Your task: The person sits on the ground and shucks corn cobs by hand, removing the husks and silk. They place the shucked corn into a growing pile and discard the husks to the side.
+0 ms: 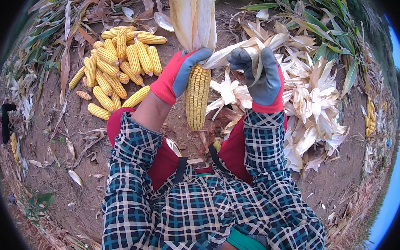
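Observation:
Both my hands wear red gloves with grey palms. My left hand is closed round an ear of corn near its upper end. The bare yellow kernels hang down below my fingers, and pale husk still covers the part above. To the right, my right hand has its fingers curled about a strip of dry husk. That strip stretches across from beside my left hand.
A pile of husked yellow corn ears lies on the soil at the left. Stripped husks are heaped at the right. Green and dry corn stalks lie along the far side. More corn ears show at the far right.

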The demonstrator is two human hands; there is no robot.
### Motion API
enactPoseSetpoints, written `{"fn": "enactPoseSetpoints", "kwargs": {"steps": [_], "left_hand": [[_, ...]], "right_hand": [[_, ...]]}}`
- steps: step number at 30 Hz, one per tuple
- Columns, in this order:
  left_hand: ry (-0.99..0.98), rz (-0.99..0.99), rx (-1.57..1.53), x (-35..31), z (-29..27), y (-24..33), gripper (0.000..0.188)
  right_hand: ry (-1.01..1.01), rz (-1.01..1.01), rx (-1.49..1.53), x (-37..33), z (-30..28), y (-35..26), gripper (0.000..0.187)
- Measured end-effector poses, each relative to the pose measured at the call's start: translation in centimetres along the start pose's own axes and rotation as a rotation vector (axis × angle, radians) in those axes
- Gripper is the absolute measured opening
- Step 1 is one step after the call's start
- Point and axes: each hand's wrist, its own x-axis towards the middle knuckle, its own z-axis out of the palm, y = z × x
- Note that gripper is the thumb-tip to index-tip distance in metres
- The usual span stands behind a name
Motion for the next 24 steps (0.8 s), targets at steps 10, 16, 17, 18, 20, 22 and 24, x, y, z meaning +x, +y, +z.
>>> {"fn": "enactPoseSetpoints", "kwargs": {"steps": [10,16,17,18,20,22,24], "left_hand": [[-0.041,0.049,-0.817,1.5,-2.6,2.1,0.043],[-0.209,-0.233,-0.779,0.4,-0.5,-1.3,0.038],[-0.211,-0.245,-0.745,-0.1,1.0,-1.8,0.04],[-0.213,-0.258,-0.71,-0.5,2.7,-2.2,0.041],[-0.184,-0.267,-0.666,-0.8,4.6,-2.4,0.047],[-0.524,-0.441,-0.813,-0.4,2.8,-4.3,0.051],[-0.435,-0.49,-0.687,-1.2,4.6,-3.0,0.054]], "right_hand": [[0.121,0.092,-0.423,-0.1,0.1,2.7,0.058],[0.038,-0.222,-0.742,1.0,3.6,4.8,0.063],[0.101,-0.245,-0.654,1.3,3.4,4.9,0.057],[0.107,-0.391,-0.69,2.0,2.5,5.7,0.047],[0.322,-0.27,-0.39,1.9,3.2,4.8,0.025],[0.442,-0.3,-0.496,2.6,1.8,4.6,0.025],[0.688,-0.291,-0.506,3.5,-0.7,3.9,0.027]]}}
